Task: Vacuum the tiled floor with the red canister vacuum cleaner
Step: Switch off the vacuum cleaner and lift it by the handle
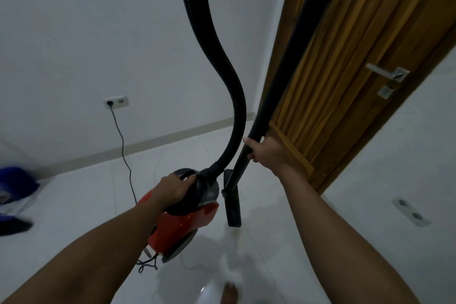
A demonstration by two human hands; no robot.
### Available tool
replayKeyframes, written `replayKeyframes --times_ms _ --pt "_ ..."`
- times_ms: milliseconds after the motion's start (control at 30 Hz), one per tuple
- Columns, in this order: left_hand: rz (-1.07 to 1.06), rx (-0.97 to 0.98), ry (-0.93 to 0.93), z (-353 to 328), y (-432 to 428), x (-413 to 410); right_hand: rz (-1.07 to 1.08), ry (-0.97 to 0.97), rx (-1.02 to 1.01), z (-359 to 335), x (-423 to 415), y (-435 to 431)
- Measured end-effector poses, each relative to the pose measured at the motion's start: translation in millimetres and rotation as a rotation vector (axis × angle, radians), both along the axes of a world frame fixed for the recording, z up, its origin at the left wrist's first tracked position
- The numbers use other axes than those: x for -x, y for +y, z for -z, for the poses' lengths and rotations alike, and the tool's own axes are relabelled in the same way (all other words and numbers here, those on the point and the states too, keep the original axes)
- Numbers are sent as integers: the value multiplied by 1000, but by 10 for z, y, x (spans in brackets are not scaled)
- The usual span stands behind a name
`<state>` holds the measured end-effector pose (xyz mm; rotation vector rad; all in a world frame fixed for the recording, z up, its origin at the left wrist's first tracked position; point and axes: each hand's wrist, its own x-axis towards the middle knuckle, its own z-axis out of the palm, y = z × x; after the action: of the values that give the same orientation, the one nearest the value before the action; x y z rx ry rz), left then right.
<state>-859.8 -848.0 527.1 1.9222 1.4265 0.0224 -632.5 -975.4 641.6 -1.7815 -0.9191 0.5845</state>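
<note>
While the tiled floor (pixel 283 249) stretches pale and glossy under me toward the white wall, I have the red canister vacuum cleaner (pixel 182 219) near the wooden door (pixel 345 69), and I cannot tell whether it rests on the tiles or hangs just clear of them. My left hand (pixel 175 190) is closed over the black carry handle on its top; I judge the body fairly heavy and rigid, so that handle is the place to take it. The hose (pixel 229 76) loops up out of view, soft and springy, likely to tug. My right hand (pixel 265 153) is wrapped around the stiff black wand (pixel 249 150), light enough to steer one-handed. The floor nozzle (pixel 232 205) hangs beside the canister. The tiles look slick, so the canister should roll easily. The power cord (pixel 121 140) runs to the wall socket (pixel 116 101).
</note>
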Motion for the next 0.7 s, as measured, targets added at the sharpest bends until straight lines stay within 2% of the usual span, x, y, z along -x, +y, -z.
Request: replayKeyframes --times_ms 267,500,700 --pt "54 10 68 51 1415 -1287 97 176 148 172 -1393 1484" --pt "62 49 53 68 2571 -2359 152 115 141 164 -2535 2747" --pt "93 90 78 324 3674 -3382 242 146 152 367 -3601 3855"
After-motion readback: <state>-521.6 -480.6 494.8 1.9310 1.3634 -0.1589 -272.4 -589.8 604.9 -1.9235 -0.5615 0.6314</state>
